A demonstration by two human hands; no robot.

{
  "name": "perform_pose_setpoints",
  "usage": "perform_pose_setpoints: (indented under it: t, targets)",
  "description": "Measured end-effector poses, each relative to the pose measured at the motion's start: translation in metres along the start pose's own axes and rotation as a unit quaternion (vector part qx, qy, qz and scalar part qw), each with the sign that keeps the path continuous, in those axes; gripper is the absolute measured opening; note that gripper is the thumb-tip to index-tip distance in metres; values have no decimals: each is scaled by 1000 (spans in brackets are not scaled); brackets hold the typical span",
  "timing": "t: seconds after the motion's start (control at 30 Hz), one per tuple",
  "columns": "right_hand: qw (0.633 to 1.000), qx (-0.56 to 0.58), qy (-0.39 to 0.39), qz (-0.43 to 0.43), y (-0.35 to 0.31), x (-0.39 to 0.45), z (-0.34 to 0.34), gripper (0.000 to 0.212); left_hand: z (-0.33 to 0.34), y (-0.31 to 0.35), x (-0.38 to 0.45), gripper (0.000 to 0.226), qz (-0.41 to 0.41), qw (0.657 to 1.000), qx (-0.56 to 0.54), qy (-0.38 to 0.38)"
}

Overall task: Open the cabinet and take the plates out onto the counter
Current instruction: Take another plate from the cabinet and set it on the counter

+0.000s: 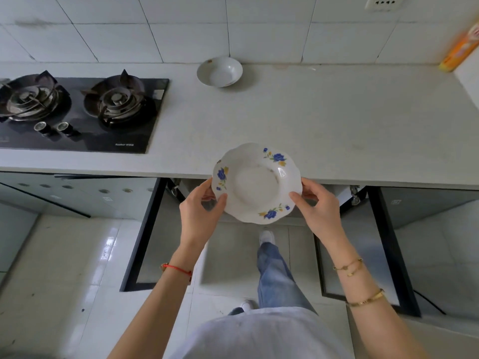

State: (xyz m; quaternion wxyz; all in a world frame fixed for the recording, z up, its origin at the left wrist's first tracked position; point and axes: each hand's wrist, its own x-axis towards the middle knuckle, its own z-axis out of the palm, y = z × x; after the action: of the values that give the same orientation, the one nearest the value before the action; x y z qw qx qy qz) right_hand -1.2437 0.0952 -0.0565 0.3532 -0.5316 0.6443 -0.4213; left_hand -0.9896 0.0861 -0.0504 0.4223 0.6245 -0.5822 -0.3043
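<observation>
I hold a white scalloped plate (256, 183) with blue and yellow flowers over the front edge of the counter (324, 120). My left hand (201, 216) grips its left rim and my right hand (320, 212) grips its right rim. Under the counter the cabinet stands open, its left door (145, 237) and right door (388, 250) swung out toward me. Far back on the counter, near the tiled wall, sit plain white plates (219, 71), apparently two stacked. The cabinet's inside is mostly hidden behind the plate and my hands.
A black two-burner gas hob (77, 112) fills the counter's left part. An orange packet (460, 49) leans at the back right corner. My legs and white shoes (267, 237) stand on the tiled floor between the open doors.
</observation>
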Motion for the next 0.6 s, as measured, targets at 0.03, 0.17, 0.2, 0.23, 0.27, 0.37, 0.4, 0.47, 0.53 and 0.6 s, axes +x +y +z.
perform_pose_setpoints:
  t: [0.03,0.17,0.2,0.23,0.27,0.37,0.4,0.47,0.53,0.6]
  targets:
    - [1000,-1,-3,0,0,15,-1,35,6,1,13,38,-1,1000,0,3]
    - [1000,-12,1,-11,1,83,-7,34,34,6,72,42,-18,1000,2,13]
    - [1000,-17,3,-16,0,102,-10,34,43,8,89,43,-17,1000,6,17]
    - [1000,-22,4,-19,-1,121,-12,34,50,12,106,43,-17,1000,10,20]
    - [999,-26,3,-23,-2,139,-15,34,58,15,122,43,-17,999,13,24]
    - [999,-32,-1,-39,-7,194,-26,34,80,26,169,43,-18,999,17,33]
    - [998,-33,-1,-45,-8,212,-29,34,87,30,185,43,-16,999,18,36]
    - [998,-35,2,-51,-9,246,-34,34,100,36,212,41,-10,999,15,41]
    - [998,-36,3,-52,-8,276,-37,33,112,40,238,40,-7,999,16,45]
    - [999,-33,2,-43,-7,303,-37,32,122,42,262,42,-8,999,19,41]
